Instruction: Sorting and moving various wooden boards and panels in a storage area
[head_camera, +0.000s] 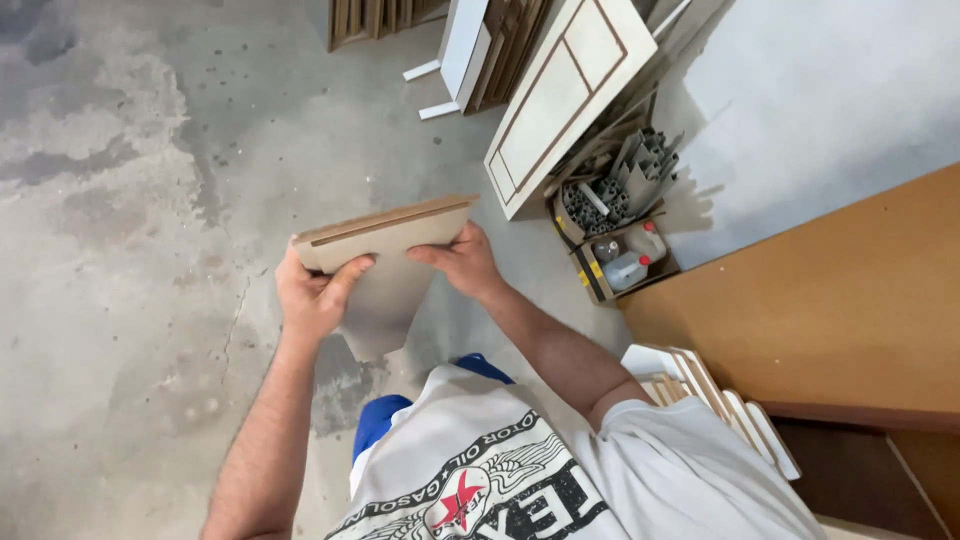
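I hold a flat beige board (392, 268) in front of me over a concrete floor, its grooved top edge facing up. My left hand (315, 295) grips the board's left end, thumb across its near face. My right hand (462, 262) holds the right side, fingers curled on the near face. The board's lower part tapers toward my legs.
A white panelled cabinet door (565, 90) leans at the back, next to more stacked panels (480, 50). A cardboard box (620, 262) holds plastic bottles, with grey profiles (625, 180) behind it. A brown board (830, 300) lies to the right, with several white-edged boards (700, 385) beside it.
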